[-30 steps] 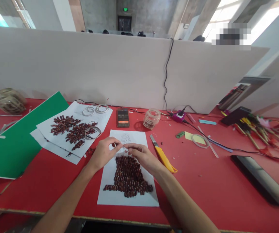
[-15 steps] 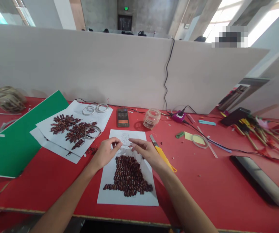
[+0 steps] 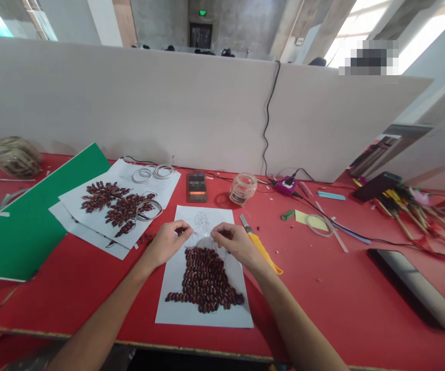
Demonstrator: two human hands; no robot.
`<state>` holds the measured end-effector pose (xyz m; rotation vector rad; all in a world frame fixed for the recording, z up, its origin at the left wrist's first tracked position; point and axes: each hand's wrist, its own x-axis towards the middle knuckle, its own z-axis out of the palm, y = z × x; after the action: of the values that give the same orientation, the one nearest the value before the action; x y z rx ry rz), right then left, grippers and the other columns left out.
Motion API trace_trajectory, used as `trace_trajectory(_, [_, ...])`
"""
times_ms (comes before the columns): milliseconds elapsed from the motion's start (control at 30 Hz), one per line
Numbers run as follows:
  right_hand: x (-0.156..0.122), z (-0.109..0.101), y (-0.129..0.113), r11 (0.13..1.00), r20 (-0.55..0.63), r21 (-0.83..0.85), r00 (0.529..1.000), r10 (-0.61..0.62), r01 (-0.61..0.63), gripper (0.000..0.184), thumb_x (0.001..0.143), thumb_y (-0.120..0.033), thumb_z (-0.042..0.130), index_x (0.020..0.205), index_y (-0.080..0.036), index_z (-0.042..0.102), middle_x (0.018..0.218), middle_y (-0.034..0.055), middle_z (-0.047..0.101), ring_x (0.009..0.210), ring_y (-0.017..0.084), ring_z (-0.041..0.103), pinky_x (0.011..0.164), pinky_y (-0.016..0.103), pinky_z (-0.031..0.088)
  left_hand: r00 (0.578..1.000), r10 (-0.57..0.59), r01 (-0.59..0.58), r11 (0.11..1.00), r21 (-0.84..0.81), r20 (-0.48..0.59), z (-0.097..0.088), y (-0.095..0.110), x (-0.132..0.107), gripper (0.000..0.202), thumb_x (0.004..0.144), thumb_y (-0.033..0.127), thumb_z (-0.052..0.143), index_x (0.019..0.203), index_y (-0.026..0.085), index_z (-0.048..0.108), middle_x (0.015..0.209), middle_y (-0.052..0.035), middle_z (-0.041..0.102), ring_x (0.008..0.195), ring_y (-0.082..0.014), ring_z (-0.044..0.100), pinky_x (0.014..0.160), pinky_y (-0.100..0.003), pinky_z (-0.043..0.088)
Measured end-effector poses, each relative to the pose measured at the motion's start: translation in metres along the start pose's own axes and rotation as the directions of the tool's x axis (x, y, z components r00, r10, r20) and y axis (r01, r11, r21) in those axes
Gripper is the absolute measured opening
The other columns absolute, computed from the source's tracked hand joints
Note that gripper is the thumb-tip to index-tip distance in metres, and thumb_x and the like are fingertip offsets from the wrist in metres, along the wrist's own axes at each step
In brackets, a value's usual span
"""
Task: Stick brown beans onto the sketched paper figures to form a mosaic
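The left hand [image 3: 168, 239] is over the upper left of the sheet [image 3: 178, 315], thumb and forefinger brought narrowly together. The right hand [image 3: 235, 245] mirrors it over the upper right, its fingers bent to a narrow pinch and its tips apart from the left's. I cannot tell whether either pinch has something fine in it.

Under the gap between the hands is the line drawing [image 3: 202, 222], at the top of the sheet. Just below it, dark beans [image 3: 207, 281] cover the sheet's middle in close rows, with a strip jutting left near the bottom. For this fingertip work, it seems best to keep the wrists raised and the touch light, since a dragging finger could push the top row crooked. Leaving the gap open helps too: the lines are faint, and a palm over them would hide where they run.

Left of the sheet, near its top, lie loose beans [image 3: 145, 240], within easy reach of the left hand. Right of the sheet lies the knife [image 3: 263, 250], blade bare and beside the right forearm; that arm would do well to swing clear of it. Beyond the sheet's top right corner is the jar [image 3: 243, 189], best given room as well.
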<state>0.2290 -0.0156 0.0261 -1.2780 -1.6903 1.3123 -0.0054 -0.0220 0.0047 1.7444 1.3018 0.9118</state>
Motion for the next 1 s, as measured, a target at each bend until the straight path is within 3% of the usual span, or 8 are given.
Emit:
trace_trajectory(167, [0.002, 0.004, 0.010, 0.999, -0.011, -0.045, 1.000, 0.011, -0.012, 0.022, 0.087, -0.039, 0.059, 0.079, -0.020, 0.064, 0.064, -0.0036, 0.056, 0.060, 0.013, 0.050, 0.059, 0.026, 0.039, 0.995, -0.079, 0.079, 0.997, 0.004, 0.058, -0.003, -0.002, -0.001, 0.037, 0.097, 0.047, 0.054, 0.087, 0.015, 0.071, 0.083, -0.0031, 0.071, 0.079, -0.0187, 0.062, 0.072, -0.027, 0.045])
trace_trajectory(267, [0.004, 0.009, 0.016, 0.987, -0.006, -0.158, 1.000, -0.013, 0.012, 0.019, 0.088, -0.034, 0.057, 0.079, -0.019, 0.065, 0.067, -0.0014, 0.059, 0.062, 0.014, 0.053, 0.061, 0.027, 0.041, 0.988, -0.121, 0.115, 0.991, 0.074, 0.098, -0.006, 0.000, -0.001, 0.040, 0.097, 0.047, 0.051, 0.082, 0.015, 0.069, 0.078, -0.0032, 0.070, 0.075, -0.0190, 0.061, 0.068, -0.027, 0.043])
trace_trajectory(433, [0.008, 0.014, 0.017, 0.916, -0.083, -0.386, 0.985, -0.150, 0.107, 0.012, 0.085, -0.025, 0.062, 0.078, -0.019, 0.070, 0.103, 0.0085, 0.065, 0.098, 0.022, 0.062, 0.093, 0.036, 0.046, 0.963, -0.169, 0.123, 0.969, 0.216, 0.211, -0.016, 0.001, 0.011, 0.028, 0.085, 0.041, 0.060, 0.082, 0.016, 0.074, 0.080, -0.0031, 0.075, 0.077, -0.0195, 0.065, 0.067, -0.026, 0.042])
trace_trajectory(533, [0.010, 0.014, 0.015, 0.868, -0.071, -0.492, 0.990, -0.120, 0.070, 0.014, 0.088, -0.026, 0.063, 0.081, -0.020, 0.073, 0.114, 0.0103, 0.064, 0.111, 0.027, 0.059, 0.102, 0.042, 0.042, 0.932, -0.189, 0.115, 0.963, 0.245, 0.308, -0.021, -0.001, 0.022, 0.025, 0.079, 0.038, 0.062, 0.079, 0.017, 0.076, 0.079, -0.0030, 0.076, 0.077, -0.0190, 0.066, 0.066, -0.025, 0.042])
trace_trajectory(700, [0.010, 0.012, 0.018, 0.845, -0.045, -0.535, 0.998, -0.037, 0.008, 0.016, 0.090, -0.032, 0.067, 0.084, -0.021, 0.076, 0.118, 0.0095, 0.064, 0.113, 0.028, 0.059, 0.101, 0.042, 0.041, 0.910, -0.202, 0.096, 0.952, 0.289, 0.363, -0.020, -0.005, 0.033, 0.019, 0.074, 0.032, 0.064, 0.072, 0.018, 0.076, 0.072, -0.0007, 0.074, 0.070, -0.0163, 0.063, 0.061, -0.024, 0.038])
trace_trajectory(1000, [0.011, 0.013, 0.023, 0.805, -0.024, -0.594, 1.000, -0.012, -0.005, 0.008, 0.090, -0.024, 0.068, 0.086, -0.019, 0.073, 0.110, 0.0077, 0.060, 0.105, 0.022, 0.059, 0.090, 0.034, 0.042, 0.896, -0.264, 0.106, 0.908, 0.406, 0.357, -0.013, 0.005, 0.036, 0.017, 0.072, 0.027, 0.065, 0.075, 0.018, 0.078, 0.073, -0.0029, 0.075, 0.069, -0.0165, 0.064, 0.058, -0.023, 0.037])
